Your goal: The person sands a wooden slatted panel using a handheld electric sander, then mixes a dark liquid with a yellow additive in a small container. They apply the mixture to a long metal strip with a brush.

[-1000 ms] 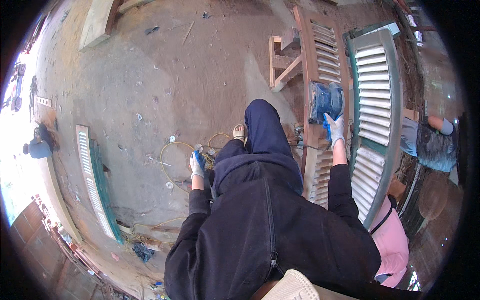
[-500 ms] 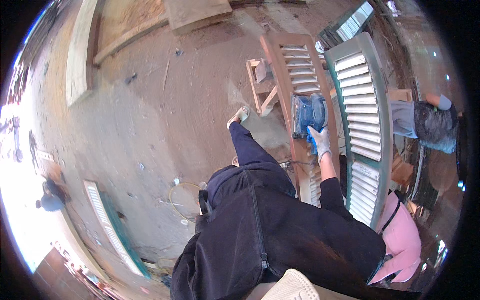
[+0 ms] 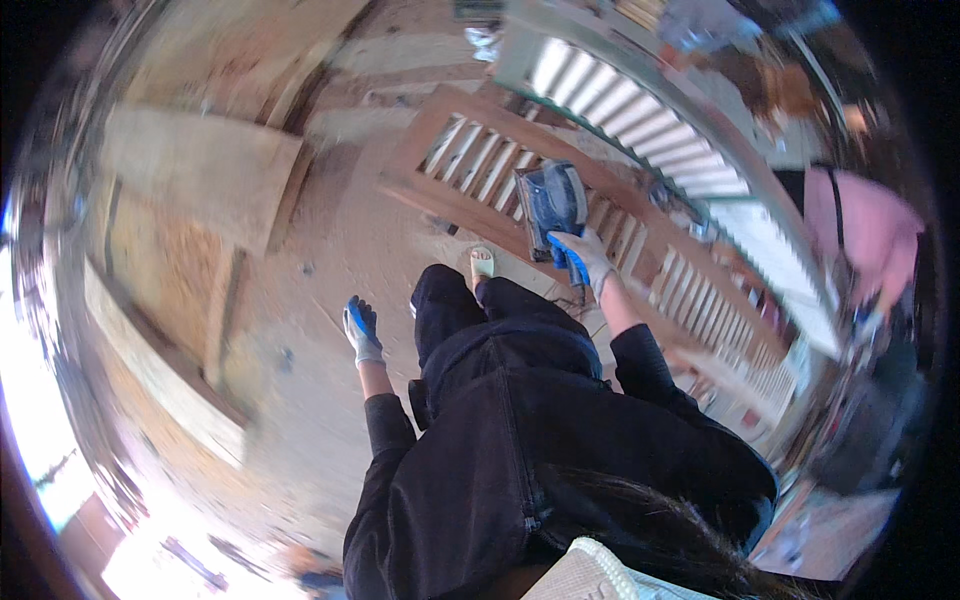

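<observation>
My right hand [image 3: 588,259], in a white and blue work glove, grips the rear handle of a blue power sander [image 3: 556,198]. The sander is over the upper louvres of a brown wooden shutter [image 3: 625,193], which lies slanting across the right side. Whether its pad touches the wood I cannot tell. My left hand [image 3: 363,328], gloved in white with blue on the palm and fingers, hangs away to the left, with its fingers apart and nothing in them. Beneath it is the dusty floor.
Beyond the brown shutter leans a white-louvred shutter [image 3: 640,118] with a green edge. A person in pink [image 3: 862,225] is at the right. Wooden boards [image 3: 205,165] and a long beam [image 3: 165,365] lie on the floor to the left. My sandalled foot [image 3: 482,262] is near the brown shutter.
My view has swung round, so the shutters now slant across the right. My left hand has come into sight. My right hand still holds the sander.
</observation>
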Available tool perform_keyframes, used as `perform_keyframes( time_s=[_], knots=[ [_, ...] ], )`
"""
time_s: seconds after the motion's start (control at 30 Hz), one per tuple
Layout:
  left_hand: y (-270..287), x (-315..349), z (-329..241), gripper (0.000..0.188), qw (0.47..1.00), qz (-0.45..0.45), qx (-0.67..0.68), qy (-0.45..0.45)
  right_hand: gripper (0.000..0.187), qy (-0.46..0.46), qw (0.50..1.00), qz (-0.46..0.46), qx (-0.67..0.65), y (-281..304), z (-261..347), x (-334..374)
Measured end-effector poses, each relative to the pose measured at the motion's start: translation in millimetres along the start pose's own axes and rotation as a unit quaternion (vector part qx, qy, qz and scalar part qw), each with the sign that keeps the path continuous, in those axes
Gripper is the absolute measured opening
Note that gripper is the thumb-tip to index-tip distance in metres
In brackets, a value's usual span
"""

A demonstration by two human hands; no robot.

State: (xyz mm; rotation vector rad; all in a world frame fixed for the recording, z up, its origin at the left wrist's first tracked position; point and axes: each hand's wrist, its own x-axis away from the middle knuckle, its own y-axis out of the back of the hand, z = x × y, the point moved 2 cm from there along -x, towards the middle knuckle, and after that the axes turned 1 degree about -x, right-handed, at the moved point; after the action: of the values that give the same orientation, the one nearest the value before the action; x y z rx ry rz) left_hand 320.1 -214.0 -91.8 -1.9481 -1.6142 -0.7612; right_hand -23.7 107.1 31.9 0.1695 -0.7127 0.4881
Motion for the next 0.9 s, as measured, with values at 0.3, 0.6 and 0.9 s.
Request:
perform_keyframes(
  time_s=[0.3,0.6,0.9],
  knots=[
    [-226.8,-0.8,-113.1,0.028,0.748,0.234,-0.416,-0.461,0.049,-0.046,0.98,-0.193,-0.028,-22.6,-30.1,31.0],
    [-346.9,9.7,-110.1,0.027,0.508,0.546,-0.486,-0.456,0.052,-0.098,0.926,-0.364,0.026,-46.4,-77.5,99.1],
    [-397.0,86.7,-11.9,0.032,0.323,0.615,-0.516,-0.5,0.048,-0.102,0.878,-0.465,-0.041,-16.9,-119.9,174.7]
  ],
)
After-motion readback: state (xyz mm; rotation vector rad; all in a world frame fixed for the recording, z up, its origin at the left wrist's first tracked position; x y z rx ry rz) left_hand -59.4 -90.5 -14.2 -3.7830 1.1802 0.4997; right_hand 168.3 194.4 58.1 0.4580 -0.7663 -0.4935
